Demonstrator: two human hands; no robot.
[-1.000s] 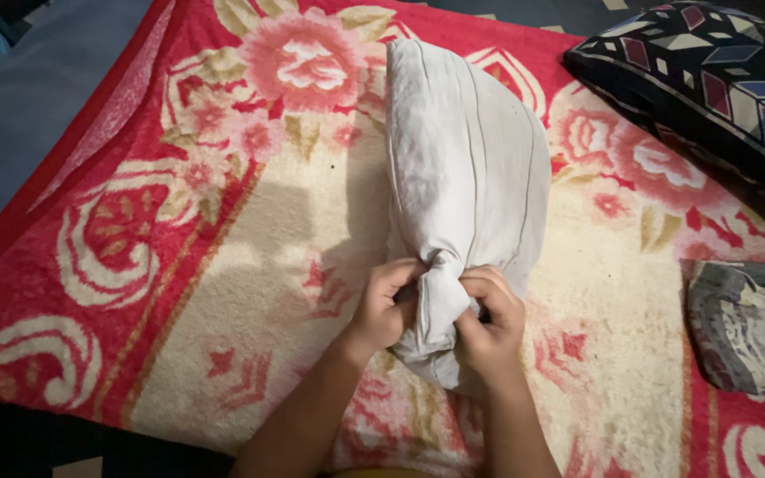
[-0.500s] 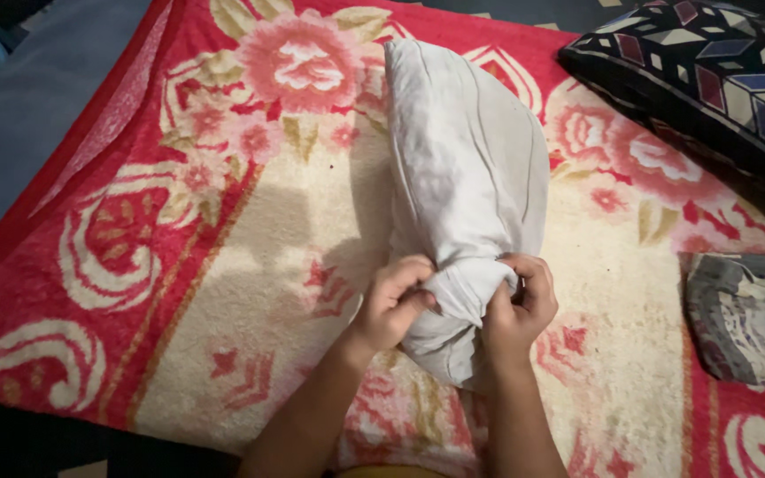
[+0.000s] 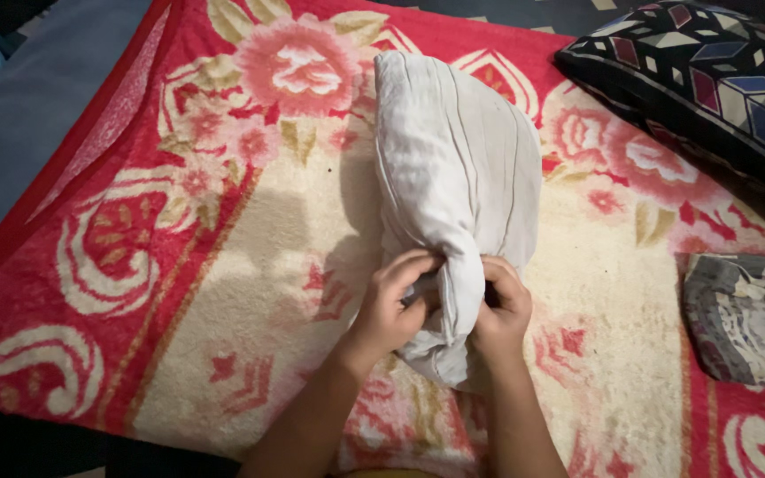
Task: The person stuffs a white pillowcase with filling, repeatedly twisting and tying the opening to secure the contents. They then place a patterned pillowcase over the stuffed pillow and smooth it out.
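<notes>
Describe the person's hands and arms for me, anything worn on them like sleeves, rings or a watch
Both forearms are bare as far as the frame shows; no sleeves reach them. The left hand and right hand wear no gloves, and no watch, bracelet or ring is visible. The dim light hides finer detail such as the nails.

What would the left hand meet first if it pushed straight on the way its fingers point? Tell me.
The left hand points right, into the twisted neck of the white cloth bundle, which it already grips. Just past that neck is the right hand, probably next in line.
</notes>
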